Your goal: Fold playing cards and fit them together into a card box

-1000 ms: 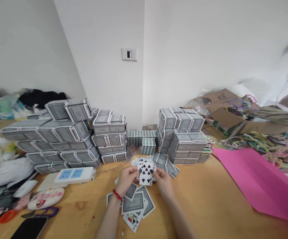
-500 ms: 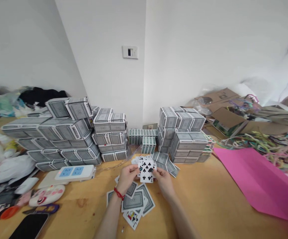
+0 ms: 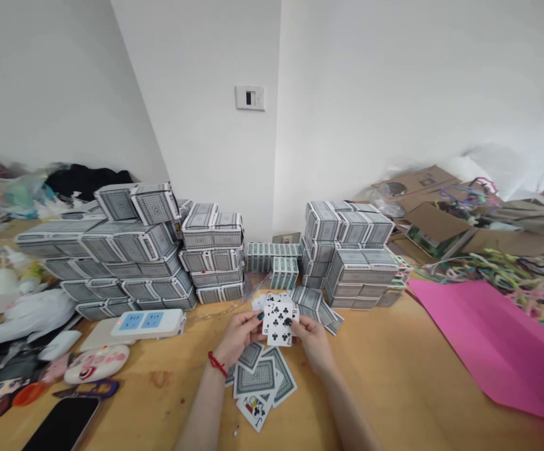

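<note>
Between my two hands are a few playing cards (image 3: 280, 327), with the seven of clubs in front and an eight peeking out behind it. My left hand (image 3: 238, 338) is closed on their left edge, thumb on top; a red cord circles that wrist. My right hand (image 3: 315, 343) pinches the right side, thumb on the card face. Below them lies a loose pile of cards (image 3: 255, 377), mostly face down, with a jack of clubs (image 3: 255, 410) face up. More face-down cards (image 3: 308, 300) are spread just behind my right hand.
Stacked blocks of grey-backed cards stand at left (image 3: 126, 244), centre-left (image 3: 213, 257) and right (image 3: 360, 263). Small green-striped stacks (image 3: 284, 273) sit between. A power strip (image 3: 149, 323), phone (image 3: 62, 426) and knife (image 3: 88, 389) lie left; pink paper (image 3: 487, 351) and tangled cords (image 3: 492, 269) right.
My left fingers have shifted up the left edge of the held cards, and that forearm has moved slightly. The whole view has drifted a little, so things appear further right.
</note>
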A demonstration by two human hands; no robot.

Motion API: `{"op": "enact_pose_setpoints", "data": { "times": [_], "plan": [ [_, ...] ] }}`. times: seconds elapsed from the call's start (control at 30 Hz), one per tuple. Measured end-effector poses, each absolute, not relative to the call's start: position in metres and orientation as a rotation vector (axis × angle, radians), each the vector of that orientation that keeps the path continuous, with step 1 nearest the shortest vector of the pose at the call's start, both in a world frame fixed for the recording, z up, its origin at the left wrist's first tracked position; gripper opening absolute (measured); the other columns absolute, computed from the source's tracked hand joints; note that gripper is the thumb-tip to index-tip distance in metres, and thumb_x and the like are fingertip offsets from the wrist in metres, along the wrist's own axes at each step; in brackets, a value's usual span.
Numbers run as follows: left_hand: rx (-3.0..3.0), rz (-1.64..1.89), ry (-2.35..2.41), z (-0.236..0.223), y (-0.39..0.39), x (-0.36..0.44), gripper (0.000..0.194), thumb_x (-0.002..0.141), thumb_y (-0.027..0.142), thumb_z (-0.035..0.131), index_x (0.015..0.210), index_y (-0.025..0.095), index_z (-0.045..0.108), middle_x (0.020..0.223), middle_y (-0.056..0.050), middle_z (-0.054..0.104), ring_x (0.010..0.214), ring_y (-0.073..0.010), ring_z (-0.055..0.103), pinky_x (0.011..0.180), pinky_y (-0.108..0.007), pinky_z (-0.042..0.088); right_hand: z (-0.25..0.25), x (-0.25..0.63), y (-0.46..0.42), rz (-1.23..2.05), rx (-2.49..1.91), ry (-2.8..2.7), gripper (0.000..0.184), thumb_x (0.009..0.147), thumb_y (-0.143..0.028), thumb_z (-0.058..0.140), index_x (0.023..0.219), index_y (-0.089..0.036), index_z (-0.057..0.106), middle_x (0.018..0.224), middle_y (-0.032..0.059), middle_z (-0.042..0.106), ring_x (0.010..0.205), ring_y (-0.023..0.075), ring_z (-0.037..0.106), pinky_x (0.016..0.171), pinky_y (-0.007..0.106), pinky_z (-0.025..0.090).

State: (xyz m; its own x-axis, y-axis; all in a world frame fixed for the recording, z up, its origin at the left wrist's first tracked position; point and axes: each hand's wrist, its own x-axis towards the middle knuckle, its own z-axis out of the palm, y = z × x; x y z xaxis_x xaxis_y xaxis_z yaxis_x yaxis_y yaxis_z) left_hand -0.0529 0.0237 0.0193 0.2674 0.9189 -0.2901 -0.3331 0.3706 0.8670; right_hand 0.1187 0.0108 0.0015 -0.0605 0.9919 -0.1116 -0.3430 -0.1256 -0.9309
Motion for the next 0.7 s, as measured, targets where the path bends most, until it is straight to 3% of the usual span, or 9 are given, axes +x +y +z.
{"op": "enact_pose_setpoints", "data": {
  "times": [0.37, 0.53, 0.7],
  "plan": [
    [0.759, 0.884, 0.822, 0.0220, 0.0238, -0.0580, 0.030, 0.064, 0.026, 0.066, 0.090, 0.011, 0.064, 0.080, -0.011, 0.066, 0.070, -0.0157, 0.060, 0.069, -0.028, 0.047, 0.0083, 0.1192, 0.0071, 1.524, -1.003, -0.923, 0.035, 0.057, -0.044, 0.068, 0.073, -0.012, 0.066, 0.067, 0.0057, 0.067, 0.058, 0.0162, 0.059, 0.058, 0.029, 0.046],
    [0.790, 0.859, 0.796, 0.0225, 0.0231, -0.0569, 0.025, 0.064, 0.027, 0.066, 0.085, 0.013, 0.065, 0.072, -0.007, 0.065, 0.062, -0.0120, 0.057, 0.067, -0.026, 0.045, 0.0063, 0.1195, 0.0078, 1.531, -1.001, -0.915, 0.031, 0.059, -0.040, 0.068, 0.074, -0.013, 0.067, 0.063, 0.0036, 0.066, 0.053, 0.0134, 0.056, 0.053, 0.025, 0.044],
    [0.796, 0.830, 0.800, 0.0243, 0.0221, -0.0562, 0.023, 0.062, 0.029, 0.067, 0.078, 0.013, 0.066, 0.069, -0.005, 0.064, 0.063, -0.0133, 0.056, 0.068, -0.028, 0.044, 0.0065, 0.1203, 0.0071, 1.539, -1.004, -0.927, 0.032, 0.058, -0.041, 0.069, 0.073, -0.013, 0.067, 0.062, 0.0034, 0.066, 0.051, 0.0126, 0.055, 0.052, 0.024, 0.042]
  ]
}}
